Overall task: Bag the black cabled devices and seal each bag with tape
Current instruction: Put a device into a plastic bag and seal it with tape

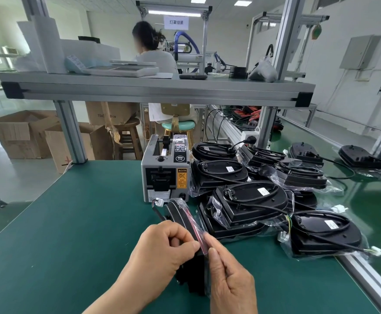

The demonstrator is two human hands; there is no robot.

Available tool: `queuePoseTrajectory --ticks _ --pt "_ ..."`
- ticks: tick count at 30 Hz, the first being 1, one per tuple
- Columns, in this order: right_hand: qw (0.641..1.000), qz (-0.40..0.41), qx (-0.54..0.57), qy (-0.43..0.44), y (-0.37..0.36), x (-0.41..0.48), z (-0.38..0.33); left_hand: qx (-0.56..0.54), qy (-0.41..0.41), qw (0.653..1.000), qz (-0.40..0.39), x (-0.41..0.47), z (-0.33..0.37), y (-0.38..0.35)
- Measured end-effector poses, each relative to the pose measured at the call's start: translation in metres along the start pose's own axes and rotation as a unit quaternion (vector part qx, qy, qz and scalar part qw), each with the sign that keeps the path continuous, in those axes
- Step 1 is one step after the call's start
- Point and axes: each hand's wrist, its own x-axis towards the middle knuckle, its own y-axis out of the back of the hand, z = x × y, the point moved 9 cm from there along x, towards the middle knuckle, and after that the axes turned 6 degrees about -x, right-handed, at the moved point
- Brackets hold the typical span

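The green table [71, 223] is spread across the near scene. On its right side a pile of bagged black devices [252, 200] is laid, cables coiled on top. Just left of the pile, a grey tape dispenser [165, 171] is stood. Near of it, one black cabled device [180, 214] is held on edge inside a clear bag [186, 206]. The bag's near edge is pinched by the curled fingers of the left hand [160, 248] and between thumb and forefinger of the right hand [232, 275].
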Motion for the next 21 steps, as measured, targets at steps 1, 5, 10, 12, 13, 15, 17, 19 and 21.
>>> queuePoseTrajectory --ticks 1,5,10,12,13,15,17,19,21 --pt "1.000 0.001 -0.002 0.000 0.001 0.000 0.000 0.004 -0.003 1.000 0.009 0.000 0.000 0.001" --pt "1.000 0.007 -0.011 0.006 0.002 0.000 -0.004 -0.033 0.022 0.996 0.080 0.002 -0.006 0.007" --pt "1.000 0.000 -0.010 -0.008 0.003 0.000 -0.003 -0.072 0.049 0.992 0.089 -0.001 -0.014 -0.002" --pt "1.000 0.002 -0.012 -0.010 0.005 0.001 -0.004 -0.052 0.042 0.996 0.066 -0.005 -0.013 -0.005" --pt "1.000 0.002 -0.010 -0.012 0.006 0.001 -0.004 -0.040 0.042 0.997 0.056 -0.006 -0.013 -0.005" --pt "1.000 -0.003 -0.007 -0.014 0.006 0.001 -0.004 -0.033 0.046 0.998 0.034 -0.006 -0.015 -0.006" --pt "1.000 -0.009 -0.008 -0.010 0.006 0.000 -0.006 -0.053 0.046 0.997 0.020 -0.003 -0.016 -0.004" --pt "1.000 -0.018 -0.011 -0.016 0.006 -0.001 -0.006 -0.067 0.043 0.997 0.016 -0.001 -0.017 -0.001" --pt "0.999 -0.034 -0.004 -0.037 0.006 -0.001 -0.007 -0.080 0.045 0.996 0.016 0.001 -0.019 0.001"
